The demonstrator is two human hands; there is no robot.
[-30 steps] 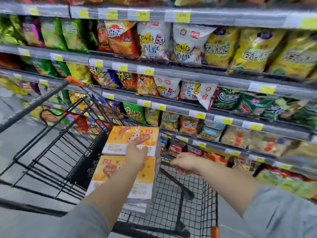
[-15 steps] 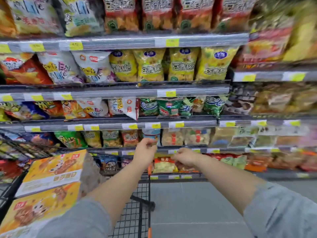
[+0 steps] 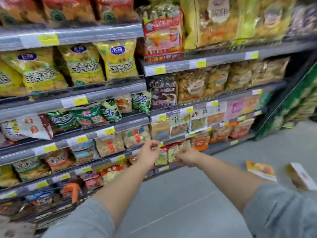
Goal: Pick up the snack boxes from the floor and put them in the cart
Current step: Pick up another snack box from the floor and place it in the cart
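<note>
Two orange-and-white snack boxes lie on the grey floor at the right: one flat (image 3: pixel 261 170), another (image 3: pixel 301 176) further right, partly cut off by my right sleeve. My left hand (image 3: pixel 148 154) and my right hand (image 3: pixel 186 156) are stretched out side by side in front of the lower shelves, fingers loosely curled, with nothing in them. Of the cart only an orange corner piece (image 3: pixel 74 190) and dark wire show at the lower left. The boxes in the cart are out of view.
Shelves (image 3: pixel 103 95) packed with snack bags fill the left and the middle. A green rack (image 3: pixel 295 115) stands at the far right. Grey floor (image 3: pixel 180 200) stretches between me and the shelves.
The view has swung right, away from the cart. My left hand has let go of the boxes stacked in the cart. Two boxes on the floor have come into view.
</note>
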